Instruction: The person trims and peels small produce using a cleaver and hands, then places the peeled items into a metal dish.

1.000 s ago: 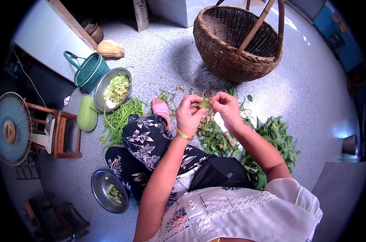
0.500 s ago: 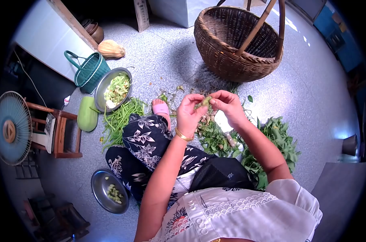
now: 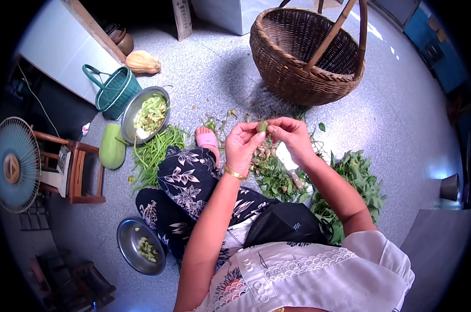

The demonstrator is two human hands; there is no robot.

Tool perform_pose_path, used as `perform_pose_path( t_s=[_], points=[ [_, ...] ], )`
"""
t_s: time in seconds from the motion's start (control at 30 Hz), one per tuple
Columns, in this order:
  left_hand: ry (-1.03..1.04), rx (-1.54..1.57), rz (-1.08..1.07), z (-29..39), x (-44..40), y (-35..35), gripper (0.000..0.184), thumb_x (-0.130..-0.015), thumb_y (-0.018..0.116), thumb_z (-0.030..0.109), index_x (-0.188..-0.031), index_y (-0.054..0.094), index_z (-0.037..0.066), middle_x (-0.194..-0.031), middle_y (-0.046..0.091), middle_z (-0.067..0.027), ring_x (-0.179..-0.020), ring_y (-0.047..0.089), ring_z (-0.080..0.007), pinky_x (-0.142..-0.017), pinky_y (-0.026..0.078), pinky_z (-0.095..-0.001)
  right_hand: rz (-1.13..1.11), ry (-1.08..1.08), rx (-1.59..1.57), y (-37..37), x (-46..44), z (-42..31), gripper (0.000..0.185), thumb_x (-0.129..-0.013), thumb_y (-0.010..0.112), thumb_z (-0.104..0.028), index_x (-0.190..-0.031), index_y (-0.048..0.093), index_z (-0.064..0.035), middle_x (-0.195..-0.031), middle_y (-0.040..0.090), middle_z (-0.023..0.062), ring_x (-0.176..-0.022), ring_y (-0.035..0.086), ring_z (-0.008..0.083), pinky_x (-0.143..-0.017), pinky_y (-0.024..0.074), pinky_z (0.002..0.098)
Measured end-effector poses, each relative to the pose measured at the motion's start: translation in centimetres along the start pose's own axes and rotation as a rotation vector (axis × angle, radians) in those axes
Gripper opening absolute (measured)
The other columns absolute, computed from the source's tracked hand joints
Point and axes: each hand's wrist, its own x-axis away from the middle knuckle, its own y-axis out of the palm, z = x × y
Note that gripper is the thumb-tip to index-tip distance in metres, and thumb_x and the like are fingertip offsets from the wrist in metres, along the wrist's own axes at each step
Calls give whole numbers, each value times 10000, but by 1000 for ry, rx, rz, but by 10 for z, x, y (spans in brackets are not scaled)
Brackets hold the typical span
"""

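Showing a metal bowl [image 3: 128, 243] of cut pieces and slender green stalks [image 3: 155, 156] at left. Pinching a small green piece [image 3: 262, 126] in the fingertips of the left hand [image 3: 240, 150], above leafy scraps [image 3: 274, 177]; gripping it likewise with the right hand [image 3: 294, 139]. Having a knife [image 3: 290, 165] just below, a leaf heap [image 3: 357, 182] farther right.

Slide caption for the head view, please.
Left hand and right hand pinch a small green piece over a floor with a knife and leafy greens.

A fan [image 3: 17, 166] and a wicker basket [image 3: 292, 75] stand well apart.
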Motion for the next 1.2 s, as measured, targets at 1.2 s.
perform_pose_path(
  t_s=[1.2],
  points=[
    [310, -358, -5, -10, 0, -8, 184, -693, 601, -46, -844, 496, -34, -941, 559, -119, -807, 569, -136, -719, 472, -226, 143, -172, 342, 11, 4, -3, 111, -712, 571, -40, -774, 606, 45, -596, 566, 25, -518, 496, 38, -454, 395, 177]
  ],
)
